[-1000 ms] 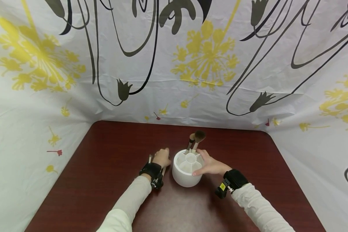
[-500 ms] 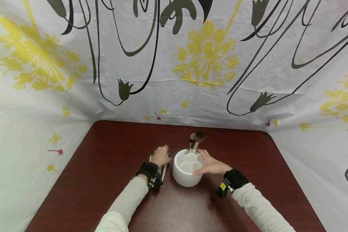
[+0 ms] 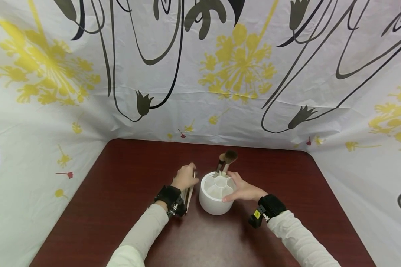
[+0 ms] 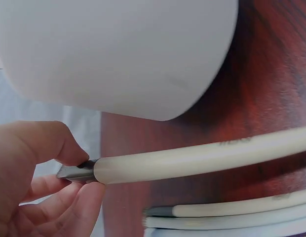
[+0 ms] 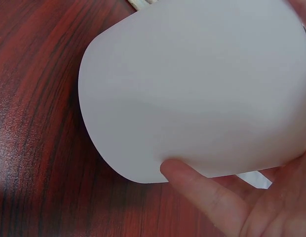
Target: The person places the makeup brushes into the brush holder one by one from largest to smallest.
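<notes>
My left hand (image 3: 184, 178) pinches a pale-handled makeup brush (image 4: 192, 159) between thumb and fingers at its dark metal collar. The brush's bristle end is mostly hidden by the fingers. Just to the right stands a white round brush holder (image 3: 214, 204) with an inner ring and several compartments. Two makeup brushes stand bristles up at its back: a fluffy dark one (image 3: 231, 156) and a smaller tan-tipped one (image 3: 221, 158). My right hand (image 3: 246, 190) grips the holder from the right, thumb at the front and fingers around the back.
Several more pale-handled brushes (image 4: 242, 210) lie side by side on the dark red-brown table (image 3: 280, 178), beneath the left hand. A white cloth with yellow and grey flower prints (image 3: 187, 81) hangs behind the table and along both sides.
My left hand has shifted slightly up and away, its wrist swinging left, and a brush handle shows more clearly beneath it. The right hand and the holder stay in place.
</notes>
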{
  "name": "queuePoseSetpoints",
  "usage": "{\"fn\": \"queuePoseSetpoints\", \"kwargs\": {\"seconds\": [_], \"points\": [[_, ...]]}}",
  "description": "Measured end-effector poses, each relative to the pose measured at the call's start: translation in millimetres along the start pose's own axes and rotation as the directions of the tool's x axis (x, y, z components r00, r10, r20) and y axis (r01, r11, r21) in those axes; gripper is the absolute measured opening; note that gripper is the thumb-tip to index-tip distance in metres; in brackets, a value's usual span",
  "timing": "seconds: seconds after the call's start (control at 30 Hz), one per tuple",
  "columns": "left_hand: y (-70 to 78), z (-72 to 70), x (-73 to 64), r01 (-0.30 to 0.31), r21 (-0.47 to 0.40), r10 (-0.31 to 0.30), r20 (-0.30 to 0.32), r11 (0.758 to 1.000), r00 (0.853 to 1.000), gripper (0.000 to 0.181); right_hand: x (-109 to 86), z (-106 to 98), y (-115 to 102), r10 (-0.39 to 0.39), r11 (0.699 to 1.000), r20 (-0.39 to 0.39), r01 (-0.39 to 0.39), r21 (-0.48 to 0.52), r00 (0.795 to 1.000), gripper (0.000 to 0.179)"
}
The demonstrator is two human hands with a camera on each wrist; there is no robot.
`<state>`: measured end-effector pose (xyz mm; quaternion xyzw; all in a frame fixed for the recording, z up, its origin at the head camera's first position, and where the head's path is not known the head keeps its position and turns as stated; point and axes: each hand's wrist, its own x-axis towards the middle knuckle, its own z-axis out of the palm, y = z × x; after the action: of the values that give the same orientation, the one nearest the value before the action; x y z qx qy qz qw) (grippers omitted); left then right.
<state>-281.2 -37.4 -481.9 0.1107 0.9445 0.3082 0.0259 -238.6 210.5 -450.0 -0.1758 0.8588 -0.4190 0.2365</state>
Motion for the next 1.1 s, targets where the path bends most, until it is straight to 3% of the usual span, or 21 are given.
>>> {"fn": "queuePoseSetpoints", "kwargs": {"seconds": [0.33, 1.1], "points": [[6.6, -18.9, -1.6, -0.023, -0.056, 0.023, 0.005, 0.998, 1.0, 0.04, 0.7, -2, 1, 0.002, 1.0, 0.009, -0.002, 0.002, 1.0, 0.103], [44.4, -64.4, -12.2, -0.156, -0.121, 0.141, -0.126, 0.98, 0.982, 0.037, 0.9, -1, 0, -0.014, 1.0, 0.001, 0.014, -0.011, 1.0, 0.103]]}}
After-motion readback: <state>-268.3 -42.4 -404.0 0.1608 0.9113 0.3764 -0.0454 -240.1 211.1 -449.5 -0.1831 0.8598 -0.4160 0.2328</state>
